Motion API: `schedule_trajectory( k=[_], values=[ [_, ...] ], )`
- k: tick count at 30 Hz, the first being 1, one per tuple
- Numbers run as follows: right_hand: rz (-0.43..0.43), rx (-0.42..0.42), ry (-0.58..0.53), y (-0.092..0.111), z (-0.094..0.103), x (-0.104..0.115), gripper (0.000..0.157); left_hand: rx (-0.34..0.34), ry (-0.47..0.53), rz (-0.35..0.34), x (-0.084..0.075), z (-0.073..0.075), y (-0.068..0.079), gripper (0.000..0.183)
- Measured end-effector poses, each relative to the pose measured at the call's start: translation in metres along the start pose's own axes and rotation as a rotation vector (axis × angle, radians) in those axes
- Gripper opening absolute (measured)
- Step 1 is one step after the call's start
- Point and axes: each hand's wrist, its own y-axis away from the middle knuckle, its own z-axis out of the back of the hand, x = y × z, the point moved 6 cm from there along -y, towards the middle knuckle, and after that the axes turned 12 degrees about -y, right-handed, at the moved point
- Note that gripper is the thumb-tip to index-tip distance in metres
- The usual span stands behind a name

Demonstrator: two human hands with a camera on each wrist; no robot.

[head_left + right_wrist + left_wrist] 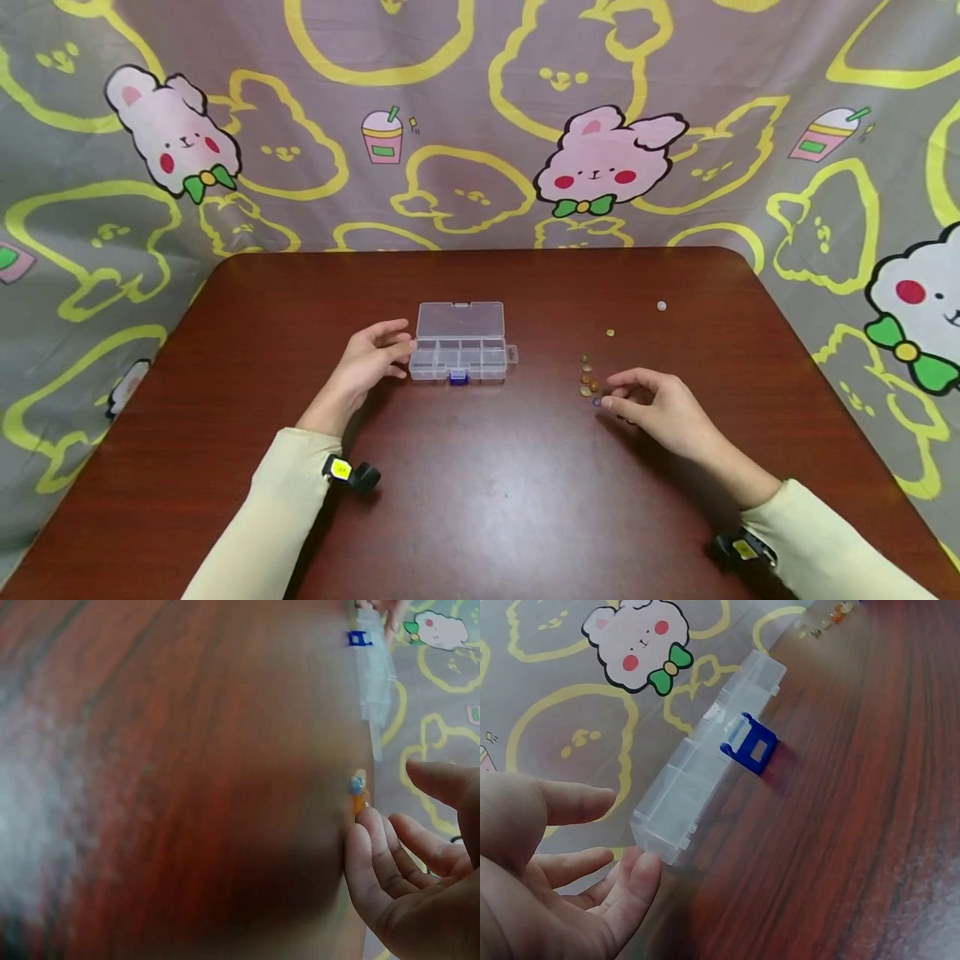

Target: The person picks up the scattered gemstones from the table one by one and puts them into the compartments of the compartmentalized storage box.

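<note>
A clear plastic compartment box (431,373) stands on the table with its lid (461,320) raised and its blue latch (458,377) facing front. My left hand (372,357) is at the box's left end, fingers loosely bent, a fingertip right at the corner in the left wrist view. On the right, several small beads or stones lie in a loose cluster, among them an orange one (593,386) and a blue one (596,402). Beside the blue one is my right hand (651,406), thumb apart from the fingers, nothing visible between them in the right wrist view.
Farther back on the right lie a white piece (662,306) and a small yellow piece (611,332). The dark red-brown wooden table (480,500) meets a cartoon-patterned curtain (465,125) behind and at the sides. A hanging tab (512,354) sticks out from the box's right side.
</note>
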Motion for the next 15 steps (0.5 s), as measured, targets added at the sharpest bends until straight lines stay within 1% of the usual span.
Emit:
schedule_trajectory(
  k=[2, 5, 10, 15],
  values=[
    [0.009, -0.004, 0.034, 0.000, -0.002, -0.002, 0.027, 0.001, -0.009, 0.005, 0.002, -0.003, -0.002, 0.054],
    [0.015, 0.005, 0.054, -0.001, -0.005, -0.005, 0.025, 0.003, -0.018, 0.000, 0.006, -0.005, -0.003, 0.053],
    [0.019, 0.029, 0.057, -0.004, -0.011, -0.006, 0.020, -0.007, -0.036, -0.006, 0.011, -0.007, -0.003, 0.049],
    [0.008, 0.031, 0.039, -0.008, -0.011, -0.003, 0.017, -0.007, -0.046, -0.029, 0.009, -0.010, -0.006, 0.048]
  ],
)
